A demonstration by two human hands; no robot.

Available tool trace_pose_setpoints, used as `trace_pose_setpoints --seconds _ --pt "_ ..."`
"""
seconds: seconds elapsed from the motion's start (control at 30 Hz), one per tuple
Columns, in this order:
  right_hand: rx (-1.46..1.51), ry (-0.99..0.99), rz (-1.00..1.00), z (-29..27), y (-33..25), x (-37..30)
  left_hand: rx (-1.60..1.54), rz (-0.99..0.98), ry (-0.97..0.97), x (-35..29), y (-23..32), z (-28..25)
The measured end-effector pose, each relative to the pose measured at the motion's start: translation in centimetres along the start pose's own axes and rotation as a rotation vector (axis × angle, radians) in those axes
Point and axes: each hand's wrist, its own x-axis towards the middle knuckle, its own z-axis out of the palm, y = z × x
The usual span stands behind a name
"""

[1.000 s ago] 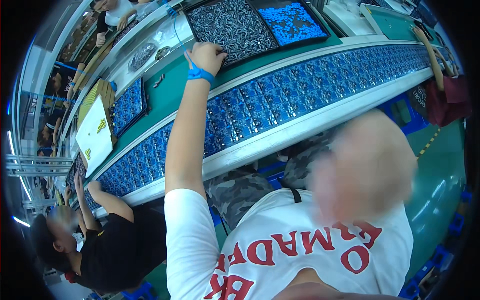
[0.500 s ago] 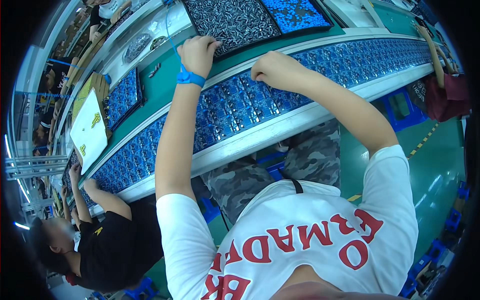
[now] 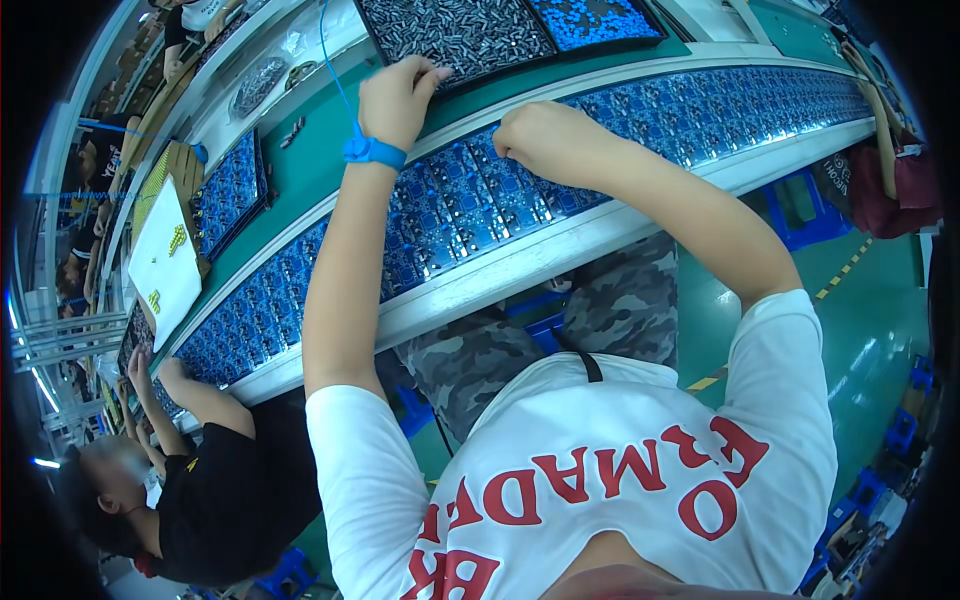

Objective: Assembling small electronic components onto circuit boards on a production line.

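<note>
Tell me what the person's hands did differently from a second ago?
The right hand came into view and settled on the row of blue circuit boards on the belt; a second ago it was not seen there. The left hand, with its blue wrist strap, stayed at the edge of the black tray of small grey parts. The boards look unchanged.

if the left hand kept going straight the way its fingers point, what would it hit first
Probably the black tray of small grey parts: the left hand already has its fingertips at the tray's near edge, so the parts lie directly ahead. Depth is hard to judge in this fisheye view.
</note>
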Motion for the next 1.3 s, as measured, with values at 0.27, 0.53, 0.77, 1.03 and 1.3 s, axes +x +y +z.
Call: trace_pose_setpoints --seconds 0.27,0.53,0.77,1.03,1.3 --pt "-0.134 -0.208 -0.012 -1.6 -0.8 -0.2 -0.184 0.074 -0.173 -5.8 1.4 -2.7" --pt "-0.097 0.31 0.427 -5.1 11.9 5.2 -0.705 -0.31 -0.393 -9.1 3.2 -4.3" --pt "0.038 0.335 0.319 -3.0 16.4 4.7 -0.577 -0.266 -0.419 -9.7 4.9 -3.2" --pt "0.179 0.537 0.337 -3.1 15.7 4.1 -0.266 -0.066 -0.333 -10.5 6.8 -1.5" --pt "0.422 0.555 0.295 -4.1 15.3 3.4 0.077 0.257 -0.288 -10.7 6.8 -0.6"
